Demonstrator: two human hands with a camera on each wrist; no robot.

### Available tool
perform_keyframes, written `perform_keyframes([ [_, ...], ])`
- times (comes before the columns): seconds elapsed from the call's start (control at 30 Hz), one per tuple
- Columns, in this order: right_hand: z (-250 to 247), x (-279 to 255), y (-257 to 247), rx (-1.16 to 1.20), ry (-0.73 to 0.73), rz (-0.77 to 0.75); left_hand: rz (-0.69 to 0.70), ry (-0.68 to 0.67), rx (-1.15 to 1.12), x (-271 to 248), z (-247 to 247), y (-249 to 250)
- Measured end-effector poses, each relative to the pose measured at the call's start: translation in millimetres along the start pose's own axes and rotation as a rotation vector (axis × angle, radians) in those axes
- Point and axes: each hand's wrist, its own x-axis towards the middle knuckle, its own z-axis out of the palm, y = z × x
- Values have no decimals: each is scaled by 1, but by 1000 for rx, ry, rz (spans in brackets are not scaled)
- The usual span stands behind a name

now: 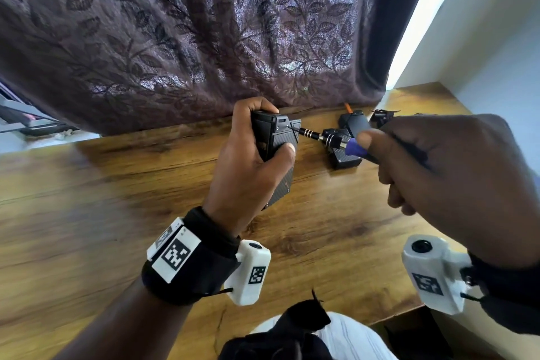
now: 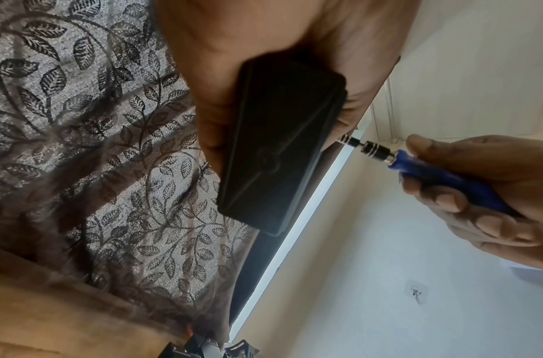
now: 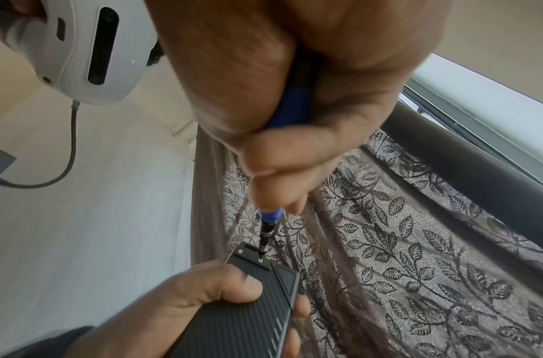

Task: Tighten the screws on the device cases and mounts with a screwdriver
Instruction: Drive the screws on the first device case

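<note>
The right hand (image 1: 450,166) grips the blue screwdriver (image 3: 265,232), shaft pointing forward-left, tip on the screw (image 3: 260,260) of the black case (image 1: 274,137) in the left hand's (image 1: 248,166) grip.

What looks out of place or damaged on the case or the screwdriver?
Nothing stands out. The left hand grips the case, the right hand holds the screwdriver, and its tip sits at a screw on the case's end.

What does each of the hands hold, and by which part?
The left hand grips the black device case around its body; the right hand grips the screwdriver by its blue handle.
</note>
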Motion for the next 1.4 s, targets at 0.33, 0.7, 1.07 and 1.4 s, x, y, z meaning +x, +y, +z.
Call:
perform_keyframes([
  [0.33,-1,0,3,70,-13,13,-5,-4,32,-1,1,-1],
  [0.7,-1,4,3,103,-8,38,3,-17,56,-1,0,-4],
  [1.07,-1,6,4,70,-109,48,-22,-10,37,0,0,-6],
  [1.4,3,13,5,267,-256,171,-72,-28,-30,5,-3,-9],
])
